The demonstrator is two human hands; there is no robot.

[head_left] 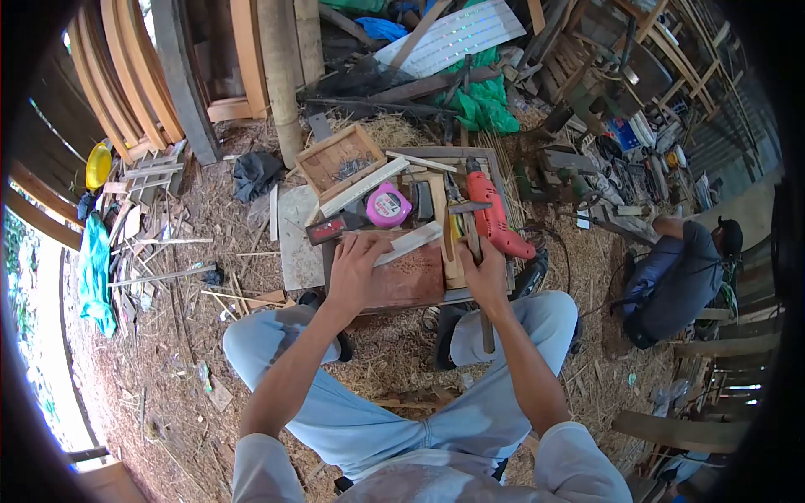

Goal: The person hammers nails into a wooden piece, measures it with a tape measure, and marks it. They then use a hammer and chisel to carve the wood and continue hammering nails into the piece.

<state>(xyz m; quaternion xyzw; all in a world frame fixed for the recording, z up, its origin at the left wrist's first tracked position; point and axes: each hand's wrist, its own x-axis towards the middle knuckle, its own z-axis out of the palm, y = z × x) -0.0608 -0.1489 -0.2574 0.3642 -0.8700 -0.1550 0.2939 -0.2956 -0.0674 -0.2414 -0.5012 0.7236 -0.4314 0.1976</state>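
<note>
My left hand (356, 264) is at the reddish-brown board (415, 277) on the low bench, its fingers closed on one end of a short, pale wooden strip (411, 243). The strip slants up to the right over the board. In my right hand (486, 272) is a hammer (475, 235), gripped around its handle; the head points away from me and the handle's end hangs over my thigh. Just beyond the hammer lies a red power drill (495, 210). A pink tape measure (388, 205) sits past the strip.
A wooden tray (340, 168) of nails stands at the bench's far left. Wood shavings and offcuts cover the ground (184, 335). Curved wooden frames (126, 75) lean at the upper left. Another person (683, 277) crouches at the right. A dark cable (566, 260) runs near the drill.
</note>
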